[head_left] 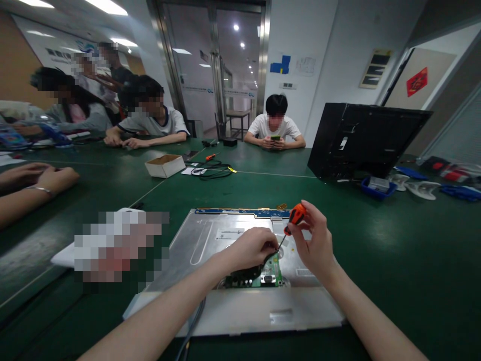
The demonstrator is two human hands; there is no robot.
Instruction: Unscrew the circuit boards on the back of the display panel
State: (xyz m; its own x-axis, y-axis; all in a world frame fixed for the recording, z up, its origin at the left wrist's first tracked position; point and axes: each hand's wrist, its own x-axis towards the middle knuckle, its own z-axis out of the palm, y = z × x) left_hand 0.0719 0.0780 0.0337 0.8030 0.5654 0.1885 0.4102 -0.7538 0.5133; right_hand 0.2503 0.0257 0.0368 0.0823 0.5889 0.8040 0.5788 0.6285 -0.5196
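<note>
A silver metal panel (240,312) lies flat on the green table, with a green circuit board (276,276) at its middle and a blue strip board (240,212) along its far edge. My right hand (314,240) grips the orange and black handle of a screwdriver (297,214), whose shaft slants down left to the board's upper corner. Beside the tip, my left hand (255,246) is closed with fingertips pressed together; what they hold is too small to tell. Under that hand a dark part covers some of the board.
A black monitor (368,140) stands at the right, near a blue tray (378,188). An open box (165,166) and black cables (212,172) lie beyond the panel. Other people sit around the table (406,260); another person's hands (56,179) rest at left.
</note>
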